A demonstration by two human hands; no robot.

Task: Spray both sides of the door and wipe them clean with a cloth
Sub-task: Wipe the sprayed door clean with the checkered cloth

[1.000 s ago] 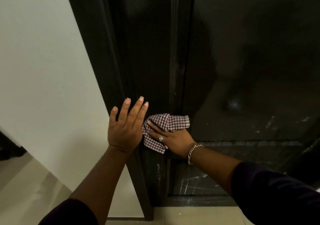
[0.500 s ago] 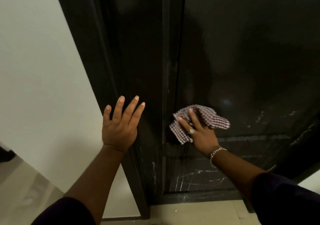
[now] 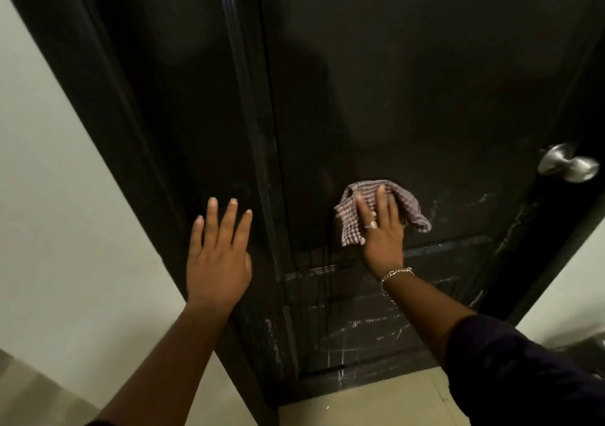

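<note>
A tall black door (image 3: 409,98) fills the middle of the head view, with white scratch marks across its lower panel. My right hand (image 3: 381,232) presses a red-and-white checked cloth (image 3: 402,201) flat against the door at mid height, fingers straight and pointing up. My left hand (image 3: 217,255) lies flat with spread fingers on the dark door frame (image 3: 147,130) to the left of the door. No spray bottle is in view.
A silver round door knob (image 3: 568,163) sticks out at the door's right edge. White walls (image 3: 65,196) flank the frame on both sides. Beige floor tiles (image 3: 376,402) run below the door.
My right hand has slid the cloth rightwards from the door's left edge onto the middle panel. The view has shifted right, bringing the knob into sight. My left hand stays on the frame.
</note>
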